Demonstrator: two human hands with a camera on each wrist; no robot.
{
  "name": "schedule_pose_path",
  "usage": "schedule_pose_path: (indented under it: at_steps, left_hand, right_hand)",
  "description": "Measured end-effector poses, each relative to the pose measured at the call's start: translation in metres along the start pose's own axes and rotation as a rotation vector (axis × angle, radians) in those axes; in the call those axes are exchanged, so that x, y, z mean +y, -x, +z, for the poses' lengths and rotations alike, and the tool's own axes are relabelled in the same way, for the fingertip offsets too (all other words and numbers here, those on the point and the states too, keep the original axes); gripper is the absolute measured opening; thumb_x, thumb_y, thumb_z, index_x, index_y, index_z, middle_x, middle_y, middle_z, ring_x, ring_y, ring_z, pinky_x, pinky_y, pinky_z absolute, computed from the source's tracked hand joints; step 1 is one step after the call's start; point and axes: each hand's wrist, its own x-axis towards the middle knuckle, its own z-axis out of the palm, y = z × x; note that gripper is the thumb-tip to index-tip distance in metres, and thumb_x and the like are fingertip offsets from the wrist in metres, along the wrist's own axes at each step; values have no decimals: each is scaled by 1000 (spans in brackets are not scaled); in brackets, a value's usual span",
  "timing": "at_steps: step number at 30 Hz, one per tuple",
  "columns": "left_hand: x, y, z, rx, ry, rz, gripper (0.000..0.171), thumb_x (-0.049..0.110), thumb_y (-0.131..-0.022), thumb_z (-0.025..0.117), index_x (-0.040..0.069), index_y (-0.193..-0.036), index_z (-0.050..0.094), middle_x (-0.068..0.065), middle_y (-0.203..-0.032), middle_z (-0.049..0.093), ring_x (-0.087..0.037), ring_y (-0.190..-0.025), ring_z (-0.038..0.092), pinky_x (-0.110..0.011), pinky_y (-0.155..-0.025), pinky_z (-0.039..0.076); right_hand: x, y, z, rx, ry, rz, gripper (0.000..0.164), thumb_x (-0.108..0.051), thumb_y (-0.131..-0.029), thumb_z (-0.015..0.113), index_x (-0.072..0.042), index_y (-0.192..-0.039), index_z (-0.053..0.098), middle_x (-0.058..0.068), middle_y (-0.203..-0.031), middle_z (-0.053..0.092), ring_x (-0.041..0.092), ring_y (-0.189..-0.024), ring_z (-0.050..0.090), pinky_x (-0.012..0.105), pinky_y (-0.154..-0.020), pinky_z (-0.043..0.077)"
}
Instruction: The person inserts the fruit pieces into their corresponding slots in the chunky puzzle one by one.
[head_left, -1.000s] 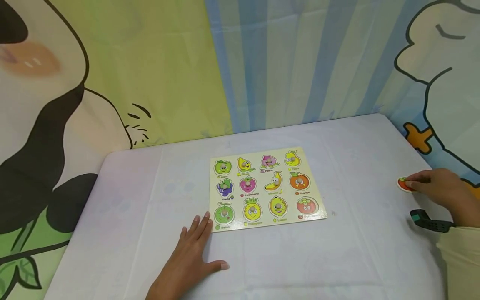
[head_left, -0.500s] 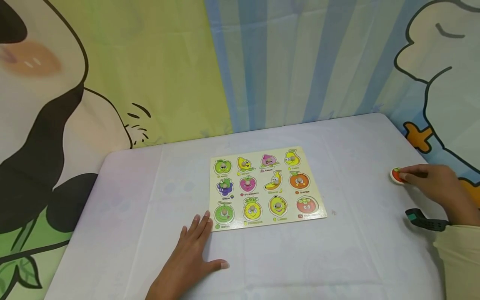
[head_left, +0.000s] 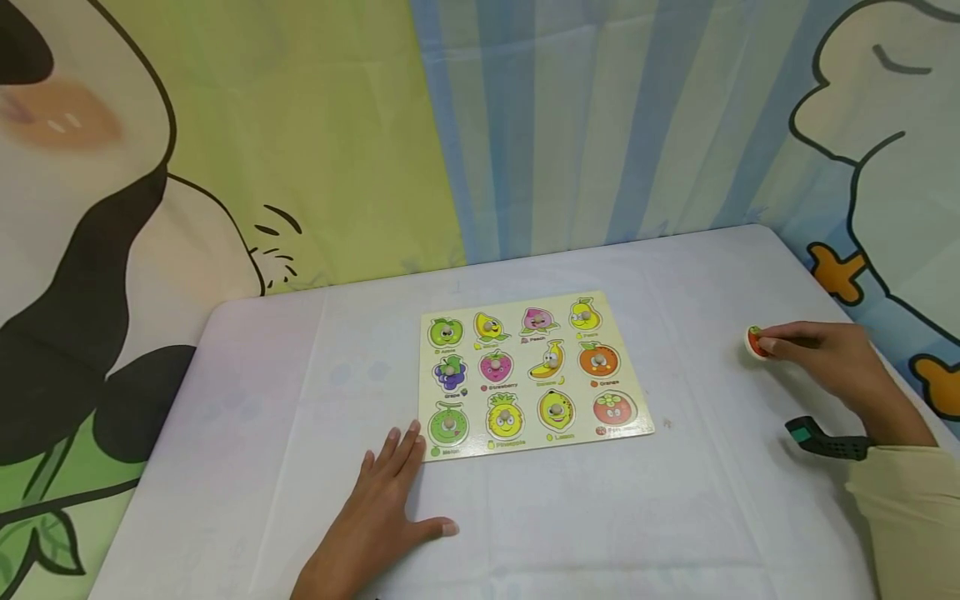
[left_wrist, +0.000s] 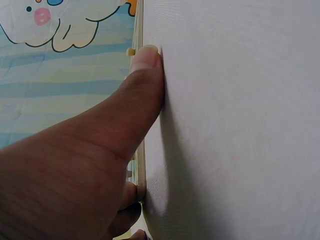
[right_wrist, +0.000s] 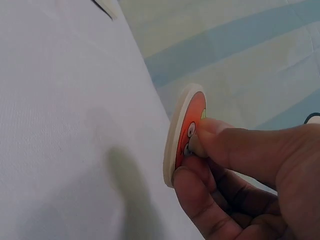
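A wooden fruit puzzle board lies on the table, with knobbed fruit pieces set in rows. At its lower right, a red fruit picture shows no knob. My left hand lies flat, fingers spread, fingertips at the board's near left corner; in the left wrist view its thumb is stretched out over the cloth. Well right of the board, my right hand pinches a red fruit puzzle piece by its small knob between thumb and fingers. The piece is tipped on edge, its smiling face towards the palm.
A white cloth covers the table. Behind it hangs a printed curtain with cartoon animals and stripes. A black strap with a green tip sticks out from the right wrist, low over the cloth.
My right hand has moved left towards the board with the red fruit piece, which has tilted more upright. The left hand and the board have stayed in place.
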Motion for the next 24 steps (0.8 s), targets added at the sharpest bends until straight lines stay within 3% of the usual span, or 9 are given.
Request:
schedule_pose_path:
  at_steps: [6,14,19,24]
  left_hand:
    - [0,0,0,5,-1,4,118,72,-62,73,3,-149,36,-8,-158,25,-32,-147,12,-58,-114,15]
    - [0,0,0,6,-3,1,117,72,-62,73,3,-150,36,-8,-159,24,-31,-147,12,-58,-114,15]
    - [0,1,0,7,-5,9,117,70,-62,75,3,-150,35,-8,-159,24,-31,-147,12,-58,-114,15]
    - [0,0,0,8,-12,6,117,70,-62,75,3,-150,36,-9,-159,25,-32,-146,13,-58,-114,15]
  right_hand:
    - [-9,0,9,-32,-18,-38,62,-52,-93,59,2,-124,62,28,-127,56,34,-107,49,46,-80,48]
    - [-28,2,28,-59,1,-112,54,-48,-91,65,-1,-116,68,23,-118,62,32,-104,52,33,-76,50]
    - [-39,3,43,-91,-7,-169,44,-41,-92,66,-2,-112,70,21,-116,64,28,-101,54,20,-70,50]
    - [-47,6,55,-135,-36,-233,30,-28,-92,70,-2,-107,72,17,-111,67,21,-93,58,20,-70,53]
